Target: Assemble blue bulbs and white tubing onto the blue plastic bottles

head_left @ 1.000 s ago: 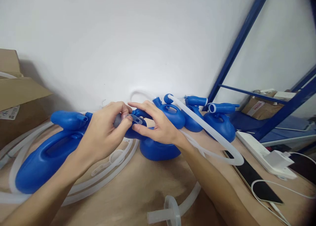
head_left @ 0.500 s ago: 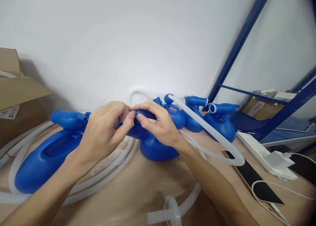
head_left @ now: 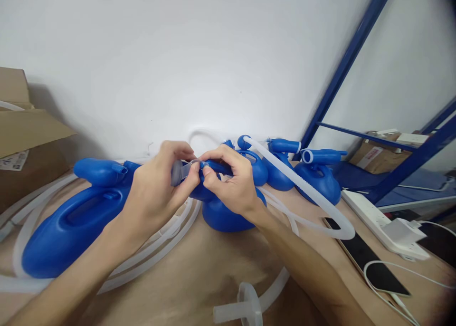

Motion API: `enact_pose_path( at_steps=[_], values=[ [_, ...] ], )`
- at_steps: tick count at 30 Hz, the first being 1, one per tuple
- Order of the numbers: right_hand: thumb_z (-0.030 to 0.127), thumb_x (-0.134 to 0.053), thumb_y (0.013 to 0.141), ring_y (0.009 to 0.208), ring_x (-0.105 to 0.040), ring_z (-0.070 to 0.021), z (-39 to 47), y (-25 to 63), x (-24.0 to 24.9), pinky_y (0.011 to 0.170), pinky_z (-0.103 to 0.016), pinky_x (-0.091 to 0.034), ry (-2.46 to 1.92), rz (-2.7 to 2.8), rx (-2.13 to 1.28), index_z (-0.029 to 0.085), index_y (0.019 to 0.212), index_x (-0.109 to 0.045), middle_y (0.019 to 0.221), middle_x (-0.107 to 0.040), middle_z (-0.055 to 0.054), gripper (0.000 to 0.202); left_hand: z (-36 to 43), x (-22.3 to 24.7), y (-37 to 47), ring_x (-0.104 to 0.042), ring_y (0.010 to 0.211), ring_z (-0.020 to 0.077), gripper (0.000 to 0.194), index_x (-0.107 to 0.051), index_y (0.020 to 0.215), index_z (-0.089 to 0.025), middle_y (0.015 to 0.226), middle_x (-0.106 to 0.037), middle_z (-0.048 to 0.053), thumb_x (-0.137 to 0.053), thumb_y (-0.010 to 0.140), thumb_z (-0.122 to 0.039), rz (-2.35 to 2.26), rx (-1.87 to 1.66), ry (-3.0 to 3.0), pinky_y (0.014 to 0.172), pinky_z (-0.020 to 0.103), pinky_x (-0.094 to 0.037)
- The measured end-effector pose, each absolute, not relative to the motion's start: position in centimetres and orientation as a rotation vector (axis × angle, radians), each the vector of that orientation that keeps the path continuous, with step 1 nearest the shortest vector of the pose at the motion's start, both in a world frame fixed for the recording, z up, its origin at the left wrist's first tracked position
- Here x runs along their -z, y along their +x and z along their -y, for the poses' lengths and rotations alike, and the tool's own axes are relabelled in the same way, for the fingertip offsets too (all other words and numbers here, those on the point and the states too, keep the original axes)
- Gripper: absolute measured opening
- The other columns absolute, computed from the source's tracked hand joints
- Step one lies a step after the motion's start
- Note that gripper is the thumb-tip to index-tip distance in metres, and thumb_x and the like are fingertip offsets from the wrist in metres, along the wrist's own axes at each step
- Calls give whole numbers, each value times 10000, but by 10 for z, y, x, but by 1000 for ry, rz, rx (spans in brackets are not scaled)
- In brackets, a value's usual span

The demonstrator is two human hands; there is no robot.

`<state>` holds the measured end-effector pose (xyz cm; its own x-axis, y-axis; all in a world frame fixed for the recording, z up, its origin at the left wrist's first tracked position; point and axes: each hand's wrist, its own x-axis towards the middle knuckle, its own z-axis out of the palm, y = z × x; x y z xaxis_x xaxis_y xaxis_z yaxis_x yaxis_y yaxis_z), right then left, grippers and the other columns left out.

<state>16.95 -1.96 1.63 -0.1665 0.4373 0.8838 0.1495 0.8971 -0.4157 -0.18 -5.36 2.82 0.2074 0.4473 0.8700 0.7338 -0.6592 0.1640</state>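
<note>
Clearly, the fingers of the left hand (head_left: 156,183) pinch the clear strap (head_left: 190,167), its cap (head_left: 176,172) beside the palm; the right hand (head_left: 235,178) grasps the bottle's (head_left: 228,217) blue top (head_left: 201,192), though its fingertips' exact contact I cannot tell. The bottle stands on the table (head_left: 199,278), its top between both hands. Good work here, I judge, wants the right hand steadying the top, thumbs kept close, and even pressure without twisting the thin strap. Tubes (head_left: 149,266) curve left of the bottle; a hose (head_left: 292,174) bends to its right
</note>
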Motion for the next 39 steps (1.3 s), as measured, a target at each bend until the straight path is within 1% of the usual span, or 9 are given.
enact_pose_path(
  at_steps=[6, 13, 17, 22, 25, 29, 32, 35, 39],
  values=[
    [152, -616, 761, 615, -537, -106, 27, 168, -18, 590, -257, -467, -441, 1593, -370, 231, 914, -578, 715, -560, 64, 176, 49, -21, 3, -718, 918, 211, 81, -596, 958, -225, 938, -744, 34, -542, 1009, -192, 918, 1395, -2286, 775, 337, -573],
    [183, -624, 861, 686, -595, -113, 24, 178, -25, 662, -262, -507, -415, 1697, -360, 212, 827, -611, 772, -643, 31, 47, 45, -31, -13, -703, 1099, 248, 107, -677, 1046, -225, 1192, -743, 86, -585, 995, -245, 717, 1304, -2446, 964, 408, -581],
    [309, -643, 957, 817, -667, -145, 12, 187, -28, 775, -288, -548, -523, 1748, -405, 214, 937, -679, 891, -712, -5, 103, 40, -34, -22, -666, 1209, 295, 379, -645, 1294, -248, 1372, -657, 127, -635, 975, -454, 938, 1138, -2505, 1030, 448, -559],
    [365, -595, 1031, 934, -672, -165, -31, 208, -19, 903, -316, -517, -714, 1791, -330, 220, 1116, -736, 1073, -749, -40, 221, 27, -37, -41, -664, 1215, 339, 728, -401, 1589, -237, 1542, -528, 165, -507, 993, -643, 1440, 854, -2423, 903, 443, -581],
    [331, -620, 1017, 969, -659, -181, -61, 218, 0, 926, -323, -485, -852, 1885, -282, 185, 1083, -745, 1064, -744, -58, 203, 18, -39, -75, -692, 1161, 372, 662, -529, 1511, -232, 1469, -617, 155, -448, 1012, -659, 1717, 532, -2297, 837, 443, -568],
    [275, -630, 1008, 995, -650, -199, -85, 222, 25, 931, -329, -460, -1052, 2120, -313, 158, 1058, -742, 1065, -741, -81, 169, 2, -36, -138, -696, 1134, 388, 655, -645, 1406, -202, 1295, -735, 148, -627, 920, -640, 1785, 244, -2226, 766, 397, -557],
    [274, -618, 1016, 999, -663, -201, -90, 222, 34, 924, -320, -463, -1118, 2191, -422, 155, 1050, -750, 1088, -757, -91, 181, -10, -34, -175, -712, 1037, 369, 708, -696, 1336, -147, 1223, -754, 177, -722, 826, -637, 1815, 204, -2134, 741, 376, -548],
    [298, -611, 1023, 988, -678, -198, -92, 224, 36, 906, -308, -472, -1154, 2180, -466, 159, 1095, -752, 1100, -770, -88, 211, -18, -35, -192, -728, 918, 318, 579, -748, 1228, -165, 1063, -786, 129, -727, 830, -585, 1992, 218, -2181, 769, 365, -551],
    [353, -621, 1020, 985, -714, -209, -93, 227, 34, 900, -306, -496, -1261, 2251, -640, 157, 1174, -746, 1096, -787, -97, 279, -22, -35, -200, -730, 977, 313, 534, -734, 1229, -205, 1094, -791, 92, -691, 871, -599, 1999, 352, -2266, 841, 379, -558]
  ],
)
